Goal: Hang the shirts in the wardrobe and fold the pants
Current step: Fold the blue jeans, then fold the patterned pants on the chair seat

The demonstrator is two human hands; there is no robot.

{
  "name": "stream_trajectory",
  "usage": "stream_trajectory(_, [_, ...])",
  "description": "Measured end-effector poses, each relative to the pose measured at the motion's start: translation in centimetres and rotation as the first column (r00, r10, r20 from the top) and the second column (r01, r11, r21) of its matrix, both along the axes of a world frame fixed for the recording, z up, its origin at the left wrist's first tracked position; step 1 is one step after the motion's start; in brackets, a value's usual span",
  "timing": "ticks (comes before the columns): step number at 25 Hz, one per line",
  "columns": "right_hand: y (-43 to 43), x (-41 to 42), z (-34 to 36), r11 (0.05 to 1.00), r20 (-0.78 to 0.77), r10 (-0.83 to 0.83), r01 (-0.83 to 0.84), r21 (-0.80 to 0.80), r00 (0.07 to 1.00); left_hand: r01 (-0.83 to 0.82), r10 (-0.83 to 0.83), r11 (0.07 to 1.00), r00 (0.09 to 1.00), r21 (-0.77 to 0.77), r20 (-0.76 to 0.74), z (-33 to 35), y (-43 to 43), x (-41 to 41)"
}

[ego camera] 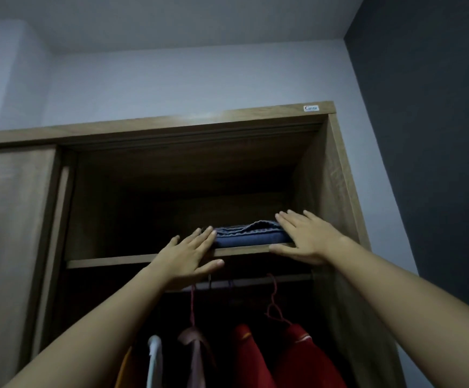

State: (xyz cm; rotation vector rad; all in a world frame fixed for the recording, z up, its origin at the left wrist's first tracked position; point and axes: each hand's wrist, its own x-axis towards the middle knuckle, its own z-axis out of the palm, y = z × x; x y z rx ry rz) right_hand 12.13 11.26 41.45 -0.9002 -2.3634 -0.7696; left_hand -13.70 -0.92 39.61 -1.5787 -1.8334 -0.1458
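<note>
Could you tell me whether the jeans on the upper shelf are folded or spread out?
Folded: the jeans lie as a compact layered bundle on the shelf, between the left hand and right hand.

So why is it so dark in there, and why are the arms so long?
Head view: dim light barely reaches inside the wardrobe, so behind the folded jeans and around the red shirts it goes nearly black; the wide-angle lens stretches the arms; the left hand looks slightly blurred.
</note>
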Motion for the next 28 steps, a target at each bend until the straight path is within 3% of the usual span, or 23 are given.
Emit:
stream_trajectory(4, [-4.6,-3.0,-4.0,0.988,-0.086,0.130,-0.137,-0.077,0.988,0.036,-0.035,0.999,0.999,-0.029,0.040,-3.8,-5.6,-0.4])
stream_trajectory(8, [-10.6,-7.0,-13.9,0.944,-0.092,0.290,-0.300,-0.137,0.953,0.058,-0.057,0.998,0.988,0.000,0.146,-14.0,-12.0,-2.3])
stream_trajectory(14, [-20.8,-13.9,-31.3,0.758,-0.030,0.534,-0.495,-0.424,0.845,-0.079,0.162,0.978,0.871,-0.192,0.464,-32.0,-25.3,-4.7])
stream_trajectory(18, [-29.1,-18.1,-42.6,0.617,0.043,0.656,-0.502,-0.606,0.754,-0.212,0.367,0.920,0.762,-0.330,0.533,-43.9,-35.3,-6.1])
stream_trajectory(20, [-32.9,-19.7,-47.4,0.531,0.075,0.716,-0.471,-0.705,0.694,-0.265,0.505,0.856,0.610,-0.443,0.611,-49.3,-40.1,-6.6])
stream_trajectory(23, [-38.4,-21.3,-55.0,0.445,0.149,0.798,-0.403,-0.800,0.584,-0.333,0.619,0.784,0.489,-0.524,0.614,-55.2,-47.1,-4.7])
stream_trajectory(25, [-41.9,-22.3,-59.9,0.417,0.203,0.827,-0.330,-0.847,0.524,-0.325,0.689,0.725,0.351,-0.608,0.634,-59.2,-51.3,-3.2])
stream_trajectory(26, [-43.4,-22.7,-62.1,0.410,0.256,0.815,-0.205,-0.889,0.519,-0.338,0.720,0.693,0.285,-0.636,0.633,-61.0,-52.8,-2.6])
stream_trajectory(28, [-45.7,-22.7,-66.6,0.434,0.310,0.823,-0.174,-0.884,0.476,-0.354,0.775,0.625,0.173,-0.696,0.608,-64.6,-54.9,-1.8])
